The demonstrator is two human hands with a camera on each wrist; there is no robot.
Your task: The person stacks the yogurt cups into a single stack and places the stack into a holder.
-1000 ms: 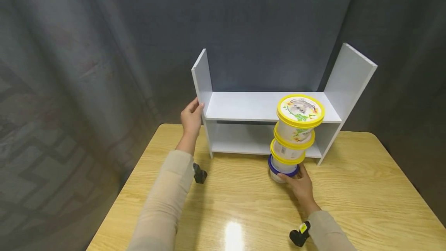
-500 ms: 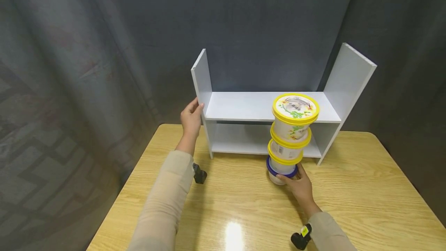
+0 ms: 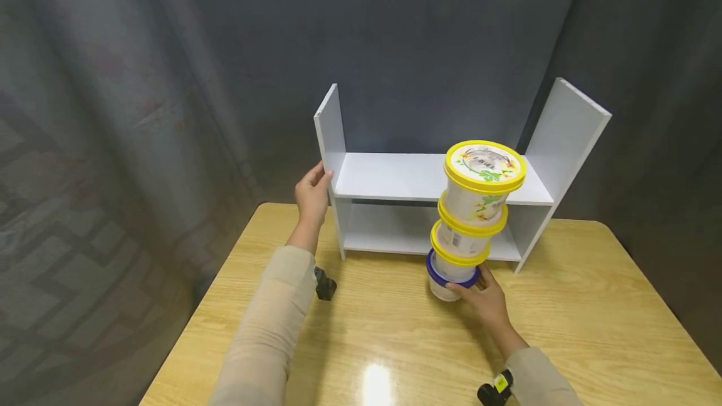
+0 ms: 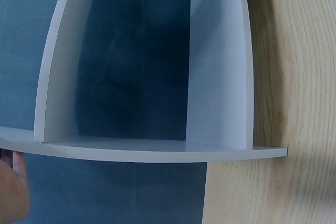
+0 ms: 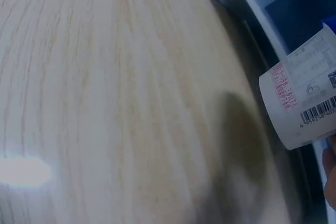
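Three white tubs with yellow lids (image 3: 484, 166) are stacked on a tub with a blue lid (image 3: 442, 290). The stack leans to the right. My right hand (image 3: 487, 302) grips the blue-lidded tub low down, thumb in front and fingers behind it. In the right wrist view this bottom tub (image 5: 302, 95) appears tilted above the table, its barcode showing. At the left, my left hand (image 3: 312, 196) holds the side panel of a white two-level shelf (image 3: 389, 175) by its front edge. Only part of that hand (image 4: 11, 190) shows in the left wrist view, outside the panel.
The shelf stands on a wooden table (image 3: 389, 324), near its back edge. Its right side panel (image 3: 564, 136) rises behind the stack. A grey curtain (image 3: 434, 49) hangs behind. Small black cameras (image 3: 325, 285) are worn at both wrists.
My right hand has brought the tub stack slightly toward me and raised it; its top shifted left, then back to the right. My left hand stays on the shelf panel.
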